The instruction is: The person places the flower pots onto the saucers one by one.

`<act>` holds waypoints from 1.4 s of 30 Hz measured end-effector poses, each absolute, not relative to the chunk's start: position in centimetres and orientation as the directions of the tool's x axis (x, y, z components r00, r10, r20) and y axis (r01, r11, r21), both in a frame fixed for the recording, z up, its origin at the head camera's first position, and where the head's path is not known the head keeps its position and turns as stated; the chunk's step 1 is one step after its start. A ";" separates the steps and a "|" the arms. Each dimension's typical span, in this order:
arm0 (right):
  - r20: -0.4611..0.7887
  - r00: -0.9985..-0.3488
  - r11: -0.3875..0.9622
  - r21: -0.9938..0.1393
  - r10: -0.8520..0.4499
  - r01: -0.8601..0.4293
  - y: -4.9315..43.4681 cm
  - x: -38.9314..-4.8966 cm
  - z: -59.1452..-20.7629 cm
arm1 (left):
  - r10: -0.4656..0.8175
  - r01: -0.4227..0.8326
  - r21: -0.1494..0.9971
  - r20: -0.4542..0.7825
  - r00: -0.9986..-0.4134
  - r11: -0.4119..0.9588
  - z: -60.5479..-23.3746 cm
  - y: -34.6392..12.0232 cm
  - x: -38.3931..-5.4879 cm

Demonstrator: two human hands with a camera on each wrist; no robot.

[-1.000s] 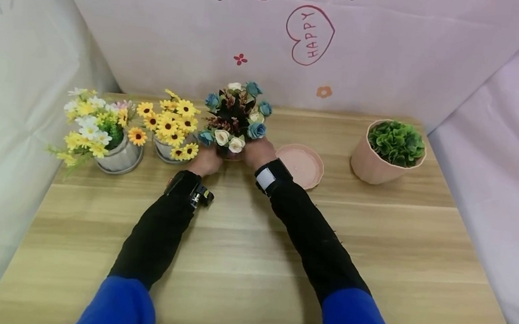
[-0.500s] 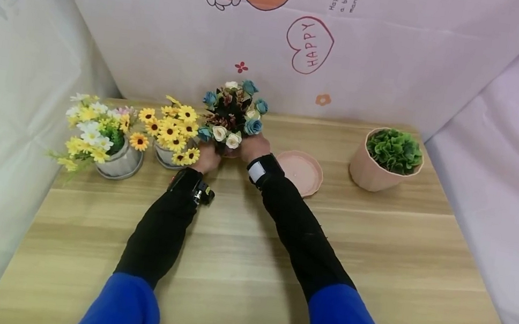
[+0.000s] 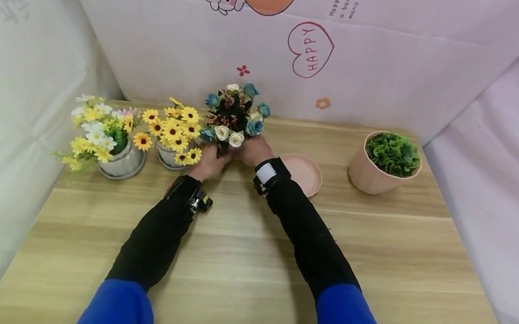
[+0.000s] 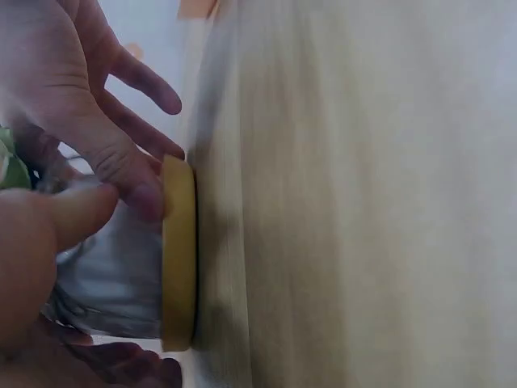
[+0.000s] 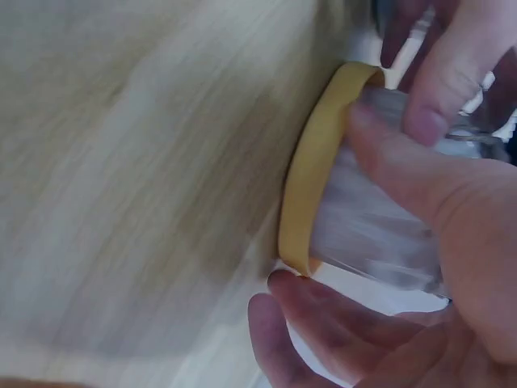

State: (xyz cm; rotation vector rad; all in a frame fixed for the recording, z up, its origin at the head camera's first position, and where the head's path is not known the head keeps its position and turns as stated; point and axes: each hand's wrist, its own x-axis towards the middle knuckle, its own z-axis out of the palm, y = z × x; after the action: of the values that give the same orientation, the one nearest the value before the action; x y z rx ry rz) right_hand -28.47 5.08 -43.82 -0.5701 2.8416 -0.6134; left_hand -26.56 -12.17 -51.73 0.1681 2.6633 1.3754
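A potted bunch of artificial blue and cream roses (image 3: 232, 118) stands at the back of the table, left of centre. Its greyish pot (image 4: 109, 267), mostly behind the hands in the head view, sits in a yellow saucer (image 4: 179, 259). My left hand (image 3: 211, 162) holds the pot from the left, its thumb low on the side near the saucer. From the other side my right hand (image 3: 255, 150) holds it too, thumb at the saucer's rim (image 5: 311, 178) and fingers around the far side.
Yellow daisies in a grey pot (image 3: 170, 155) stand close left of my left hand, with white and yellow flowers in another grey pot (image 3: 125, 162) beyond. Right of my right hand lies a pink saucer (image 3: 304, 173); a pink pot (image 3: 371, 170) with green foliage stands farther right.
Both hands stay at the rose pot; my right hand shifted slightly left, then back right. The roses moved only slightly, and the head view has tilted up a little.
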 end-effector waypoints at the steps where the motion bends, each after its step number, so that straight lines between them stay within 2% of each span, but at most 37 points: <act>1: -0.080 -0.904 0.841 -0.411 -0.419 -0.353 5.3 -28.4 -43.7 | 0.179 0.020 0.833 -0.095 -0.979 0.553 -49.4 -11.7 -24.8; 2: -0.076 -0.899 0.843 -0.390 -0.431 -0.372 5.7 -28.3 -43.6 | 0.196 0.009 0.835 -0.119 -0.973 0.550 -47.4 -11.4 -23.4; 4: -0.066 -0.888 0.836 -0.377 -0.455 -0.400 6.4 -28.0 -43.2 | 0.208 0.029 0.823 -0.109 -0.972 0.567 -46.5 -11.2 -22.2; 9: -0.104 -0.897 0.837 -0.417 -0.430 -0.353 9.2 -25.7 -41.7 | 0.194 0.054 0.796 -0.081 -0.978 0.603 -46.7 -11.1 -20.8; 12: -0.098 -0.921 0.845 -0.443 -0.377 -0.299 11.4 -23.7 -40.8 | 0.186 0.003 0.786 -0.142 -0.972 0.618 -46.2 -10.5 -19.8; 16: -0.024 -0.952 0.866 -0.424 -0.305 -0.267 14.6 -21.4 -39.5 | 0.201 -0.047 0.777 -0.220 -0.955 0.627 -44.6 -9.3 -18.0; 21: 0.179 -0.955 0.892 -0.350 -0.236 -0.286 19.5 -19.2 -37.7 | 0.275 0.039 0.774 -0.177 -0.945 0.633 -44.5 -7.3 -17.0; 24: 0.267 -0.952 0.926 -0.300 -0.151 -0.231 22.5 -18.3 -36.7 | 0.312 0.085 0.779 -0.146 -0.939 0.621 -44.9 -5.7 -17.1; 30: 0.337 -0.941 0.976 -0.209 0.012 -0.062 27.4 -17.9 -36.4 | 0.370 0.123 0.792 -0.136 -0.919 0.598 -45.9 -2.6 -18.6; 35: 0.391 -0.920 0.992 -0.122 0.014 -0.037 29.3 -18.4 -38.9 | 0.412 0.176 0.785 -0.108 -0.905 0.594 -46.7 -0.5 -20.1; 42: 0.456 -0.888 0.997 0.000 -0.064 -0.072 30.0 -19.1 -41.8 | 0.470 0.247 0.813 -0.036 -0.882 0.527 -47.8 0.7 -21.4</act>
State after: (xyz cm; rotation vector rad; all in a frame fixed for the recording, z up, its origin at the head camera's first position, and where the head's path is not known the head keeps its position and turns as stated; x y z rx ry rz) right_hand -19.07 29.99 -41.80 -0.1300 3.6124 -0.0316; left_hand -21.39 0.71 -47.76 0.6037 2.5172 1.2811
